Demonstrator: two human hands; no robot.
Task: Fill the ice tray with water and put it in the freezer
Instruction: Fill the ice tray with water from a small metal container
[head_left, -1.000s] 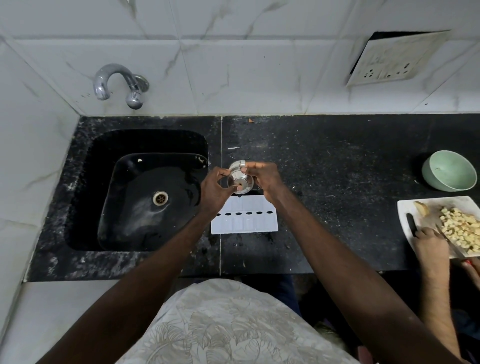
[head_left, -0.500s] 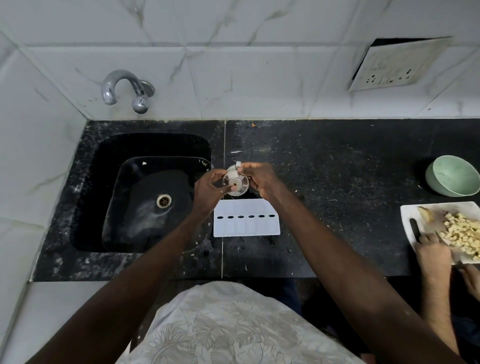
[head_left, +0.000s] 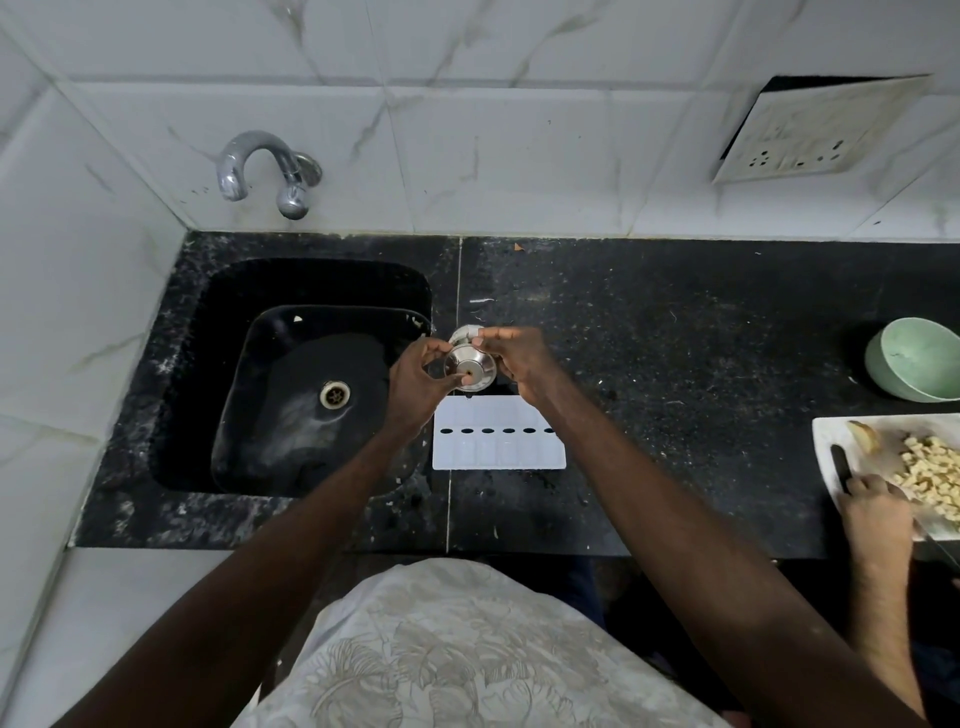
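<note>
The left grip (head_left: 415, 379) and the right grip (head_left: 519, 364) together pinched a small steel cup (head_left: 470, 366). The ice tray (head_left: 498, 452) lay on the table (head_left: 675, 364) just nearer the body, long axis left-right.

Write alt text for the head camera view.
The left hand and right hand hold a small steel cup beside a white ice tray on a black counter by the sink. Another person's hand is at a board of diced food, far right.
</note>
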